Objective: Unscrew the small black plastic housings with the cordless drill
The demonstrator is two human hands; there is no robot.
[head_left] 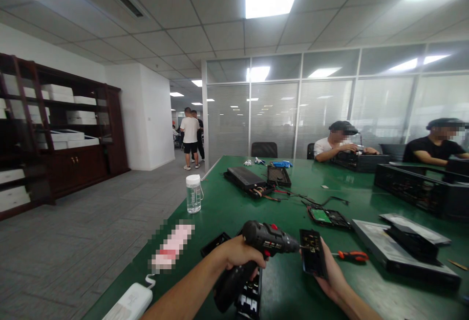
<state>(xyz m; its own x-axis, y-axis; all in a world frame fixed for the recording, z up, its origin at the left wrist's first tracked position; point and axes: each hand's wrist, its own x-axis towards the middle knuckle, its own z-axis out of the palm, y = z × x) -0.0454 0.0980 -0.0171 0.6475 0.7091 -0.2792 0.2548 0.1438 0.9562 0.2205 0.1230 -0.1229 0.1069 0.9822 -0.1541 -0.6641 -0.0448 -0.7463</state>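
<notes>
My left hand [237,257] grips the handle of a black cordless drill [269,238] with red trim. Its bit points right and touches a small black panel [312,252]. My right hand [334,275] holds that panel upright from behind, above the green table [220,212]. Under the drill lies a black part with slots [250,294], partly hidden by my left hand and the drill's handle.
A screwdriver with an orange handle [352,255] lies right of the panel. Beyond it are a green circuit board [322,216] and black cases [405,256]. At the table's left edge stand a water bottle [193,194] and a white adapter [132,303]. Two seated people [335,146] work at the far right.
</notes>
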